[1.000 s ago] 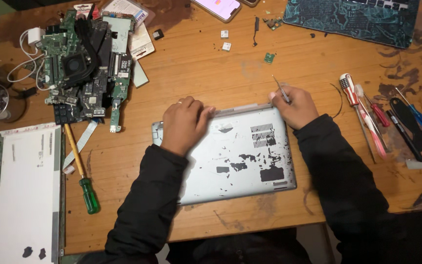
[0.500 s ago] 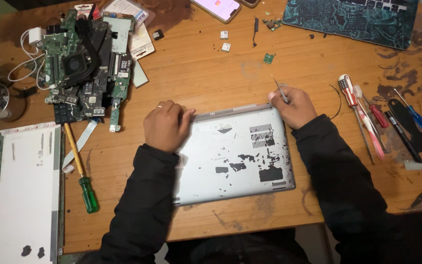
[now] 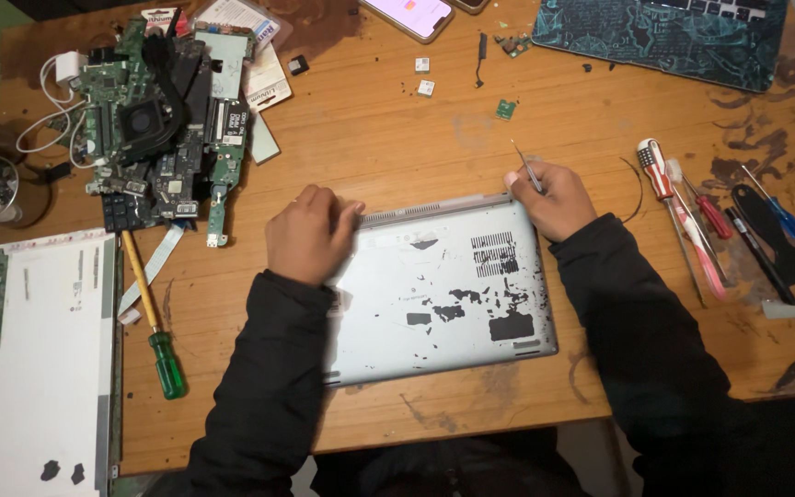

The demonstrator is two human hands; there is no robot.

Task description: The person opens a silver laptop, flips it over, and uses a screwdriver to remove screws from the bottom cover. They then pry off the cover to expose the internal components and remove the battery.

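The laptop (image 3: 439, 290) is lying underside-up mid-table (image 3: 370, 147), likely stiff, thin and slippery, best gripped by its edges. The left hand (image 3: 305, 235) is pressing flat on its far-left corner; the right hand (image 3: 549, 198) is pinching tweezers (image 3: 526, 170) at the far-right corner. Circuit boards (image 3: 154, 129) and screwdrivers (image 3: 692, 212) are flanking it, clear.

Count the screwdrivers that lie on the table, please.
3 clear: green-handled screwdriver left of the laptop; red screwdriver and blue screwdriver on the right. Others may hide among those tools.
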